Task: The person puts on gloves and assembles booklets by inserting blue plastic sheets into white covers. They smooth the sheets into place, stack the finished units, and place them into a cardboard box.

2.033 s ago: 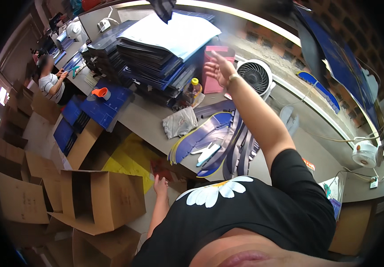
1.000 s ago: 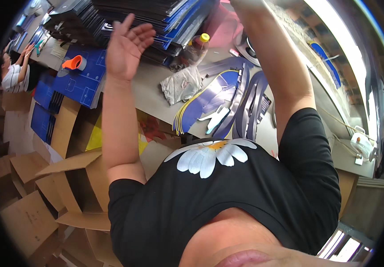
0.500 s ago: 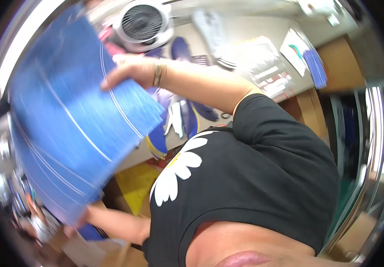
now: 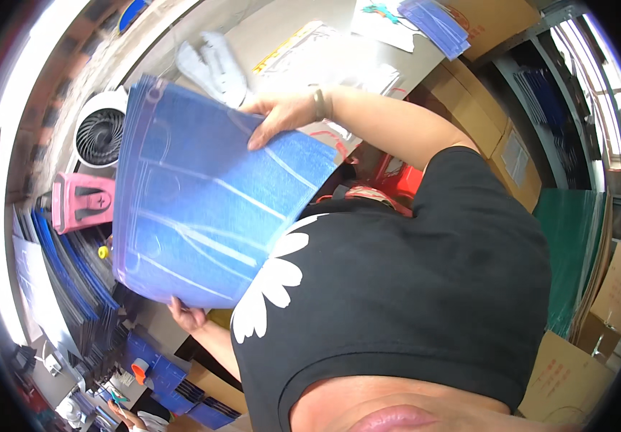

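A stack of blue sheets [image 4: 209, 194] marked with white lines is held up in front of my black shirt. My right hand [image 4: 285, 119], with a band at its wrist, grips the upper edge, thumb on the front and fingers mostly behind. At the lower edge my left hand [image 4: 188, 315] closes on the stack; part of its fingers is hidden. Several layers show fanned along the left side. Beyond the upper edge, a pair of pale grey sole-shaped pieces [image 4: 213, 68] lies on the worktable [image 4: 271, 25].
A white fan [image 4: 101, 133] and a pink holder [image 4: 83, 201] stand left of the stack. Beside them are upright blue and grey sheets [image 4: 73, 281]. Blue pieces [image 4: 436, 29] lie at the table's far end, near cardboard boxes [image 4: 483, 122]. Another person's hand [image 4: 127, 416] shows at lower left.
The blue stack has moved toward my body and appears squarer to me. The view has turned, so the table and fan show elsewhere. Both hands keep hold.
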The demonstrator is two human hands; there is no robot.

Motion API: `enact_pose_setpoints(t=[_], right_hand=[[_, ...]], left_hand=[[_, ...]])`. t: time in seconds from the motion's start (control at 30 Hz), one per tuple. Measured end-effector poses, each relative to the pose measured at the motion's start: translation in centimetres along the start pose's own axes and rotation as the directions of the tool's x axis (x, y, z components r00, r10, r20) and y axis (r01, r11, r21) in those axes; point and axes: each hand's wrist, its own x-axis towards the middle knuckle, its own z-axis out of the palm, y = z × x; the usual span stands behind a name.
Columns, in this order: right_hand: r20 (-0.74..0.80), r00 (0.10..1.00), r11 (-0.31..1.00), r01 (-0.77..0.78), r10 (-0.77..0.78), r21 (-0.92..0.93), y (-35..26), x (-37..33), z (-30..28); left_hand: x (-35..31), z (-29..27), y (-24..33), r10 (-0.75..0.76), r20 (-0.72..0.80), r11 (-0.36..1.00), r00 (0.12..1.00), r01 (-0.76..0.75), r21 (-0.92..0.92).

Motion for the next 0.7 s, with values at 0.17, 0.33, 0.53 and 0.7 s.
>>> enact_pose_setpoints(t=[0.17,0.33,0.53,0.7], right_hand=[[-0.22,0.975,0.921,-0.108,0.025,-0.374,-0.9,-9.8,-10.5],[-0.506,0.86,0.997,0.038,-0.067,-0.067,2.2,-18.8,-21.0],[-0.71,0.684,0.961,-0.05,-0.165,-0.271,9.4,-24.9,-29.5],[-0.777,0.629,0.995,-0.055,-0.028,-0.081,12.5,-26.3,-28.9]], left_hand=[[4.0,14.1,-5.5,0.05,0.142,0.98,0.989,-0.076,0.182],[6.8,29.7,-12.4,0.1,0.346,0.964,0.933,-0.176,0.198],[12.1,33.8,-20.2,0.125,0.402,0.871,0.907,-0.295,0.393],[12.6,35.0,-25.4,-0.148,0.338,0.83,0.929,-0.07,0.554]])
